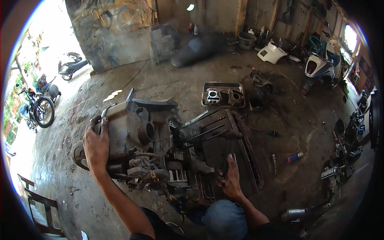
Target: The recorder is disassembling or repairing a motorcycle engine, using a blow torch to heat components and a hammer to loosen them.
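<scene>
Head view, looking down at a grimy concrete workshop floor (160,80): a scooter engine assembly (152,148) lies across the near middle, its long studs pointing right over a dark metal tray (252,160). The left hand (96,146) is planted on the engine's left end, fingers together and curled over the top edge of the casing, gripping it. The right hand (231,178) sits near the tray's near side, fingers wrapped around a dark slim tool (229,154) that points away from the person; what kind of tool it is can't be made out. Farther off, a shallow metal pan (223,95) holds a cylinder block and other parts. To the right on the floor lie a screwdriver (262,131) and a blue spray can (295,157), well apart from the hands. Far left, a motorcycle (38,106) stands out in the daylight.
</scene>
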A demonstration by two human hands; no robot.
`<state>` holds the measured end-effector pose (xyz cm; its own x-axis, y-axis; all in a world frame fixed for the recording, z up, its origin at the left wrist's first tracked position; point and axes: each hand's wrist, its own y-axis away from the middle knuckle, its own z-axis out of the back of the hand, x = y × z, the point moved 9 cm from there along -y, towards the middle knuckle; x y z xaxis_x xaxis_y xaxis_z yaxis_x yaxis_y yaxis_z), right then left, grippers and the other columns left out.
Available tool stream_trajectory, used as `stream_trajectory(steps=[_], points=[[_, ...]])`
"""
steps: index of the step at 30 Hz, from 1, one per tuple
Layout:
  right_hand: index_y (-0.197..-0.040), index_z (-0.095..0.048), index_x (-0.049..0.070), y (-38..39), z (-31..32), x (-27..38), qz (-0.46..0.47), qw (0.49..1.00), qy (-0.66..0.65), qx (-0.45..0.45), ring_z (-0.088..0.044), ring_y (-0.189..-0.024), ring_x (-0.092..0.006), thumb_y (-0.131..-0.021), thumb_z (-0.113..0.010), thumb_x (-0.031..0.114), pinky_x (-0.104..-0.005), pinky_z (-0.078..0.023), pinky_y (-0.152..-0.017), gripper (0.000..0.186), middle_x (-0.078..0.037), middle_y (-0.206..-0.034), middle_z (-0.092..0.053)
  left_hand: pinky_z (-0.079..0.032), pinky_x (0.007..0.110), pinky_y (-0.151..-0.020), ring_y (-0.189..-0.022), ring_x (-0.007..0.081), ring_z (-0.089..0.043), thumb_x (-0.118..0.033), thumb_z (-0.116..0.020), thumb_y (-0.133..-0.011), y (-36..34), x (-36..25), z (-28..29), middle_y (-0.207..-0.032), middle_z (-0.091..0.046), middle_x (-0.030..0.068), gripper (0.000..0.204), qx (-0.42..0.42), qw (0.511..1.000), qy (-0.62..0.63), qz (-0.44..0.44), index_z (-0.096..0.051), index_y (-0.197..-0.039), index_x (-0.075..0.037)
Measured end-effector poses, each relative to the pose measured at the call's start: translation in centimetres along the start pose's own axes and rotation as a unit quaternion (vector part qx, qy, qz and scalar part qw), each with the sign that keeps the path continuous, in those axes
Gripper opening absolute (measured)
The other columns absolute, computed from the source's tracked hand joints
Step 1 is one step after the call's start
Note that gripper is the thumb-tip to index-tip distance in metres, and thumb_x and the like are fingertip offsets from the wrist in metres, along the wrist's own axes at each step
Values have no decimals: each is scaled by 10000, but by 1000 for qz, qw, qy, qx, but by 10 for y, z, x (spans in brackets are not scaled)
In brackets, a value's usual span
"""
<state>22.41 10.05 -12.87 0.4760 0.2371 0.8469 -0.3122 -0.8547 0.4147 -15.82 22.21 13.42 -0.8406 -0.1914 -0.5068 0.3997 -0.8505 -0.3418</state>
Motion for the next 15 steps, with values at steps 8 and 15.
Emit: stream_trajectory(steps=[8,15], points=[[-1078,-453,173,16,-16,18,-21,999,25,9,-367,-469,-87,-1013,-443,581,-260,-323,-409,414,-17,-798,-472,-446,461,-1008,-1175,443,-602,-508,-605,-963,3,5,2,-1226,-637,306,644,-6,999,-23,29,-617,-1288,48],[-1055,-447,129,30,18,67,120,989,-74,-33,-385,-417,-87,-1046,-409,535,-267,-313,-377,408,-18,-723,-460,-441,443,-1022,-1185,425,-603,-485,-611,-967,-1,3,-4,-1248,-632,296,613,4,1000,19,-1,-617,-1296,31]])
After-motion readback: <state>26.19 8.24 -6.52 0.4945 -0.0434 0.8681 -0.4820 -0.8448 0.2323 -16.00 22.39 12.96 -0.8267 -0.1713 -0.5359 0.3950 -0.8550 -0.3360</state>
